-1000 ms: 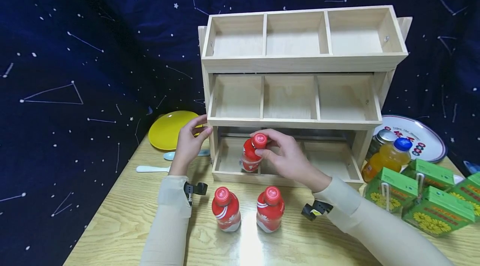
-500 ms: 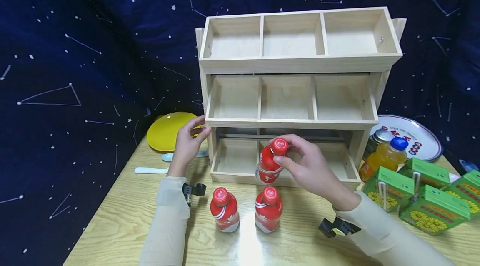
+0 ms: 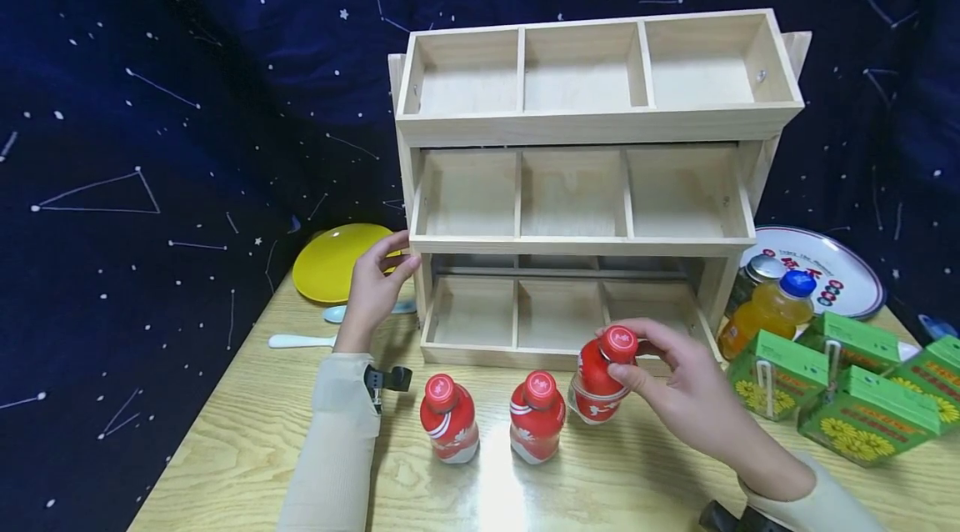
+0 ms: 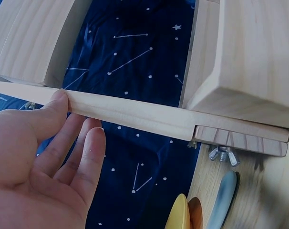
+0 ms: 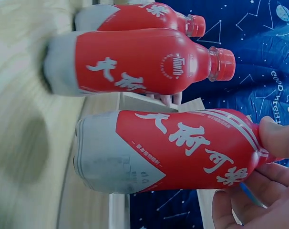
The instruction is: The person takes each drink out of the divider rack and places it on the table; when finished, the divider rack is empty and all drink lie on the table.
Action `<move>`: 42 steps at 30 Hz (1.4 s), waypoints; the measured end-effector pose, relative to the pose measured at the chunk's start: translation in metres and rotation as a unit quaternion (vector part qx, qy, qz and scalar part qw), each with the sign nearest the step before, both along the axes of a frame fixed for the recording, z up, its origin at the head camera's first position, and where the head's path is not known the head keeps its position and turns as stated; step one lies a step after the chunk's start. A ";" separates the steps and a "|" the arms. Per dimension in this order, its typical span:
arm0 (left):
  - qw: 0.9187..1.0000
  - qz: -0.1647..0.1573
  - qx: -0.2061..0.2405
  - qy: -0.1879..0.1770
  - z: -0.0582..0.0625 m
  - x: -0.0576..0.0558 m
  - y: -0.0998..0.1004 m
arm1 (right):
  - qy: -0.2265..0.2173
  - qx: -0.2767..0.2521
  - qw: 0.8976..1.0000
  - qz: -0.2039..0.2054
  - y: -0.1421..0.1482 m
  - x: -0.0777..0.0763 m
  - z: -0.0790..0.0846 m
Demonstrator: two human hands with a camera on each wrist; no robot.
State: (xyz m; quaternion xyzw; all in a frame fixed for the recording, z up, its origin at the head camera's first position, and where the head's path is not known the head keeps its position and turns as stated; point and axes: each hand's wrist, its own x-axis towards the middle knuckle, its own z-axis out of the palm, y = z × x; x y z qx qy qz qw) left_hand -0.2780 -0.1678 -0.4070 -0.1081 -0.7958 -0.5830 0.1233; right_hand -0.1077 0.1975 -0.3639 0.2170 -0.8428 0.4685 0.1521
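Observation:
My right hand [image 3: 690, 399] grips a red cola bottle [image 3: 597, 386] around its neck, slightly tilted, in front of the rack's bottom tier. In the right wrist view, the bottle [image 5: 182, 152] shows white lettering and a pale lower part; its base looks a little above the tabletop. Two similar red bottles, one at left [image 3: 450, 424] and one at centre [image 3: 536, 424], stand upright on the table. At the three-tier wooden rack [image 3: 592, 127], my left hand [image 3: 375, 286] holds the left side post [image 4: 130, 112], thumb on one face and fingers behind it.
A yellow plate [image 3: 330, 265] and two spoons, one white [image 3: 300, 341], lie left of the rack. On the right are green drink cartons [image 3: 870, 415], an orange juice bottle [image 3: 768, 315], a lidded jar [image 3: 757, 272] and a white plate [image 3: 847, 282]. A dark starry cloth [image 3: 187, 98] hangs behind.
My right hand has carried the red bottle out of the bottom tier, rightward and toward me, to beside the two standing bottles. My left hand has stayed on the post.

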 end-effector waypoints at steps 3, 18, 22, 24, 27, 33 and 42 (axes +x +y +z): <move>1.000 -0.002 0.004 0.000 -0.001 0.000 -0.001 | -0.008 0.009 1.000 -0.009 0.008 0.008 -0.004; 1.000 0.007 -0.002 -0.001 0.001 0.004 -0.006 | -0.093 0.053 0.993 -0.044 0.026 0.029 -0.022; 1.000 0.001 0.000 -0.005 0.002 0.003 -0.008 | -0.132 0.062 0.988 -0.056 0.028 0.029 -0.023; 1.000 0.001 0.000 -0.010 0.002 0.003 -0.009 | -0.135 0.059 0.988 -0.052 0.028 0.029 -0.024; 1.000 0.001 0.002 -0.015 0.001 0.002 -0.010 | -0.132 0.048 0.989 -0.041 0.027 0.028 -0.027; 1.000 0.003 -0.008 -0.004 0.002 0.006 -0.013 | -0.119 0.039 0.992 -0.010 0.029 0.024 -0.028; 0.998 -0.018 -0.058 -0.003 0.012 0.021 -0.016 | -0.077 0.026 0.997 0.008 0.039 0.021 -0.013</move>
